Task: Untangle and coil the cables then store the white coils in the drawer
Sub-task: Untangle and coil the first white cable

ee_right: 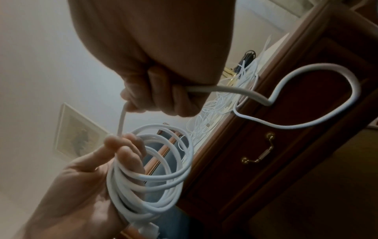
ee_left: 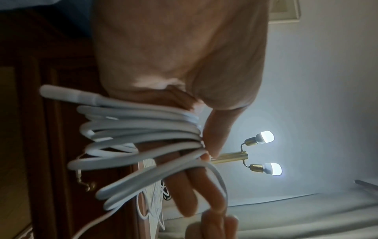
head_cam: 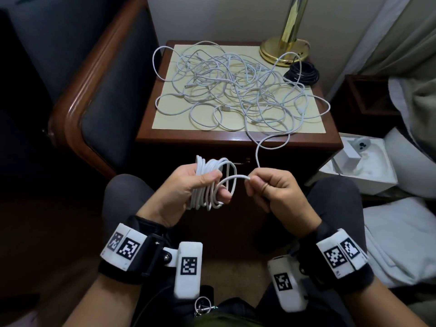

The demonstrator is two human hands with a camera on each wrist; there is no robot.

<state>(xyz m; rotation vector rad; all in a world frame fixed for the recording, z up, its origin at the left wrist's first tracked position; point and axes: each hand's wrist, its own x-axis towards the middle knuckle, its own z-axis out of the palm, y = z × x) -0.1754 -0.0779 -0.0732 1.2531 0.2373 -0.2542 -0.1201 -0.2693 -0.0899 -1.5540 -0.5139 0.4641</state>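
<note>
1. The left hand (head_cam: 188,185) holds a white coil (head_cam: 213,182) of several loops wound around its fingers, the thumb pressed on top of the turns to clamp them; the hand is held in front of the nightstand (head_cam: 238,140), above the person's lap.
2. In the left wrist view the loops cross the fingers (ee_left: 196,190) side by side, and a white plug end (ee_left: 67,93) sticks out past the top turn.
3. The right hand (head_cam: 276,187) is closed in a fist around the loose cable (head_cam: 258,152) just beside the coil, pinching it between thumb and forefinger; a short arc of cable bridges the two hands.
4. From the right fist the cable rises, curls once over the front edge of the nightstand and runs into the tangle of white cables (head_cam: 236,88) spread over most of the pale top.
5. A coiled black cable (head_cam: 303,73) lies at the back right corner, just beside the brass lamp base (head_cam: 284,49).
6. The drawer (ee_right: 286,145) in the nightstand front is closed, with a brass handle (ee_right: 258,155).
7. A padded chair (head_cam: 94,90) stands left of the nightstand; an open white box (head_cam: 361,161) sits to its right.
</note>
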